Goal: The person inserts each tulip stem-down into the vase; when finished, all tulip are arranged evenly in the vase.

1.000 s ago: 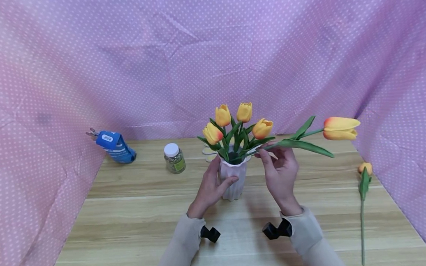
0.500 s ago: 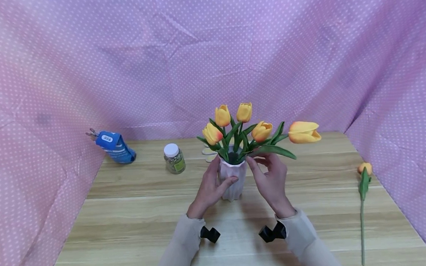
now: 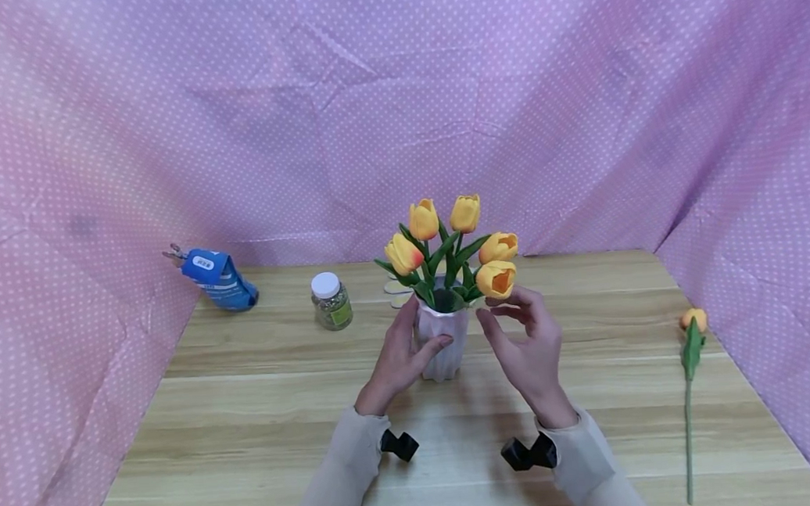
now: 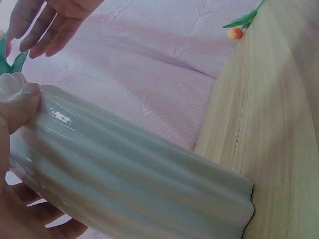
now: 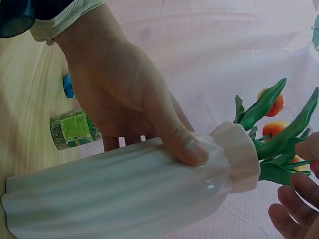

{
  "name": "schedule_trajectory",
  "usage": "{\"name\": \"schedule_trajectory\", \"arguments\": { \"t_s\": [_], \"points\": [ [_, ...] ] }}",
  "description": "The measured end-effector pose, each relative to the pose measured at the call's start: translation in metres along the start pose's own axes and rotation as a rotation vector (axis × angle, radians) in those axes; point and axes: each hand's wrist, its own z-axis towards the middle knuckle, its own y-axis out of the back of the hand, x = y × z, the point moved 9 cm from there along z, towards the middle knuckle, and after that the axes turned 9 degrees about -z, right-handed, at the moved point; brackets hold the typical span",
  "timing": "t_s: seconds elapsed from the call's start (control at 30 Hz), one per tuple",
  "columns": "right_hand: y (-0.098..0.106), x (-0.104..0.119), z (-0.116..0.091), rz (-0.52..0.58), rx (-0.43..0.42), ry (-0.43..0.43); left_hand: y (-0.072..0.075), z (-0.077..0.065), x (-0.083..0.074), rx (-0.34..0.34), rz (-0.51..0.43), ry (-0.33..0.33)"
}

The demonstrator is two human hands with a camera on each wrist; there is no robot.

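My left hand [image 3: 397,361] holds the white ribbed vase [image 3: 456,351], thumb on its near side and fingers round its left side. In the right wrist view, the thumb presses just below the frilled rim of the vase [image 5: 124,186]. Several yellow-orange tulips with green leaves stand in it; the lowest tulip [image 3: 497,279] leans out over the right rim. Close beside that bloom is my right hand [image 3: 533,350], thumb and fingers apart and loosely bent. In the left wrist view, the right hand [image 4: 57,22] hangs above the vase mouth with nothing visible in its fingers.
A single tulip [image 3: 692,350] lies along the right side of the wooden table [image 3: 264,451]. A white-lidded jar [image 3: 332,301] and a blue pouch [image 3: 219,280] stand at the back left. Pink dotted cloth [image 3: 395,112] surrounds the table.
The tulip that stuck out to the right in my right hand has moved left into the vase, its bloom turned toward me. My right fingers have come off its stem. The left hand stays put.
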Motion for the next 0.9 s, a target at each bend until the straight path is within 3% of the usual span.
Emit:
{"name": "schedule_trajectory", "arguments": {
  "t_s": [0.17, 0.33, 0.6, 0.9],
  "points": [
    [0.007, -0.004, -0.002, 0.006, 0.014, -0.021, 0.000, 0.001, -0.001, 0.000, -0.006, -0.017],
    [0.025, -0.017, -0.005, 0.023, -0.028, -0.051, -0.001, 0.002, -0.002, 0.005, 0.006, -0.025],
    [0.073, -0.051, -0.006, -0.005, -0.146, -0.162, 0.000, 0.002, -0.001, 0.000, 0.013, -0.019],
    [0.126, -0.086, -0.015, -0.153, -0.236, -0.262, 0.000, 0.001, 0.001, 0.005, 0.003, -0.018]
  ]
}}
